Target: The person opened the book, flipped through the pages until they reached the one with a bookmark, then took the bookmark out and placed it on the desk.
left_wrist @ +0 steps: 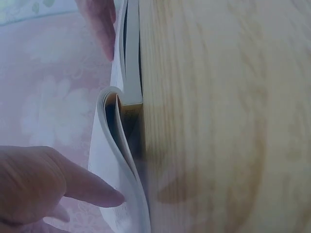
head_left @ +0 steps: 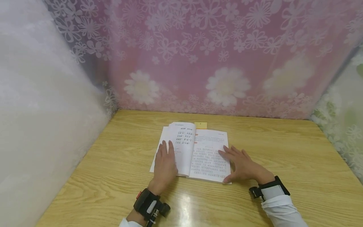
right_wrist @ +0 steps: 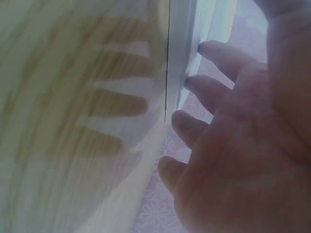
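An open book [head_left: 210, 157] lies on the table, with printed text on both pages. My left hand [head_left: 165, 164] rests over the left page, its fingers straight and pointing away from me. In the left wrist view the left pages [left_wrist: 109, 145] bulge up in a curve near the spine, and a fingertip meets them. At the right page's edge is my right hand [head_left: 244, 165], fingers spread, with the thumb by the lower corner. The right wrist view shows those fingers extended along the side of the page block [right_wrist: 182, 53], holding nothing.
A wooden table [head_left: 283, 142] bears the book. Behind the book's top edge a small yellow piece [head_left: 200, 125] sticks out. Pink flowered curtain [head_left: 181, 63] stands along the back edge, with pale sheeting [head_left: 51, 104] at the left and a flowered sheet [head_left: 346, 107] at the right.
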{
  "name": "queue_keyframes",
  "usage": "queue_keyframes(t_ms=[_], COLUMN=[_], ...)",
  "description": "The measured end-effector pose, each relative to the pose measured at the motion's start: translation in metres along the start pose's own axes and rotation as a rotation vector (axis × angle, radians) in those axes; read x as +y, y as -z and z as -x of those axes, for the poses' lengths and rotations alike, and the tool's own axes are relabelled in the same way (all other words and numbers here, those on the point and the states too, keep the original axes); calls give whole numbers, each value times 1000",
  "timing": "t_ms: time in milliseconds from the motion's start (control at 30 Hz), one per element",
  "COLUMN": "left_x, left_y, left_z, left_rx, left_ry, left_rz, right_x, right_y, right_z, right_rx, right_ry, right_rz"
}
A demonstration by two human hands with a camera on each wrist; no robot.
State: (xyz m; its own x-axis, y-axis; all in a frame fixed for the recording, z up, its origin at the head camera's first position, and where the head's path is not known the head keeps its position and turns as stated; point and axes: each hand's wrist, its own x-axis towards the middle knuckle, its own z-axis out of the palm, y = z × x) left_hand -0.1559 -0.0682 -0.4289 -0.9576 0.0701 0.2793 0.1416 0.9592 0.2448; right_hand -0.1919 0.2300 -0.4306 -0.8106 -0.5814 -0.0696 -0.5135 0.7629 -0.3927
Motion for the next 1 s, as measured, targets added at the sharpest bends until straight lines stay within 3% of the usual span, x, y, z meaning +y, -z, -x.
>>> queue_keyframes(t_ms=[100,333,467,567,767,1000], left_x=[-1,2,6,11,31,48], left_y=[0,4,6,5,0,-2], left_z=[-1,0,2,2,3,4], left_rx=[-42,-191,-210,-233,-312,-279], left_ry=[-76,-328,-391,-358,-220,-195], left_rz=[12,151,130,132,97,-55], right_x=[0,0,0,1,1,-6], right_y=[0,1,1,1,-1,7], right_z=[1,1,0,0,-2,-8], right_rx=[-13,-4,6,30,132,227], right_ry=[-15,-29,-39,-46,-63,-49], right_rz=[-6,2,-2,-3,43,80])
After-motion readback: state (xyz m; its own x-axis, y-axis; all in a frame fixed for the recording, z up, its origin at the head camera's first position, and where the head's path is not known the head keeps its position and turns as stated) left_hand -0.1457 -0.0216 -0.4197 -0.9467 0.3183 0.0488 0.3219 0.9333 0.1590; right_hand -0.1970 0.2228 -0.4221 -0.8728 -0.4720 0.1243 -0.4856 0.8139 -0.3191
